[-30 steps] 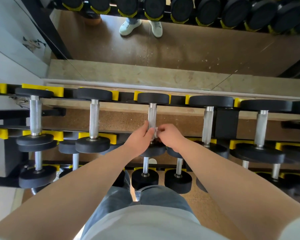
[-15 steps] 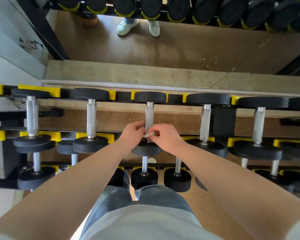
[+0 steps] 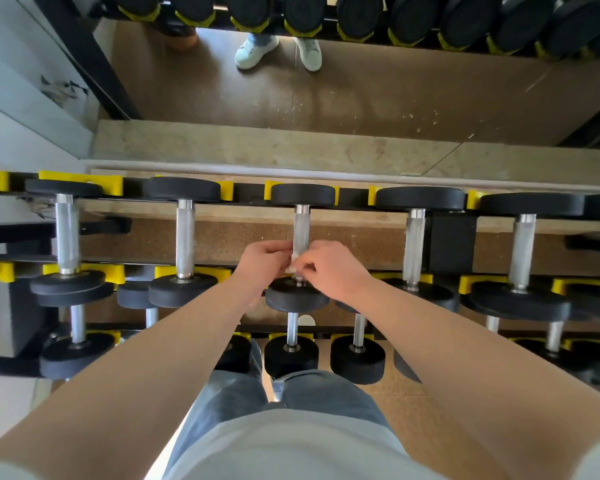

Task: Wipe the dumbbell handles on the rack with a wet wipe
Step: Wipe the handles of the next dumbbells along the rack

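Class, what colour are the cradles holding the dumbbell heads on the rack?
Yellow. The cradles show best in the head view, the only one given.

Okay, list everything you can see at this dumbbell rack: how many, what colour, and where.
Black round dumbbells with knurled steel handles: five whole, a sixth cut off at the right edge; black and silver; top tier.
Smaller black dumbbells: several, partly hidden; lower tier.
Yellow plastic cradles: many; yellow; along the rails.
Black metal rack: one; black; across the view.
White wet wipe: one; white; on the middle top-tier handle.
Wall mirror: one; behind the rack, reflecting white shoes.
Brown speckled floor: brown; beneath the rack.
Left hand: one; pinches the wipe from the left.
Right hand: one; pinches the wipe from the right.
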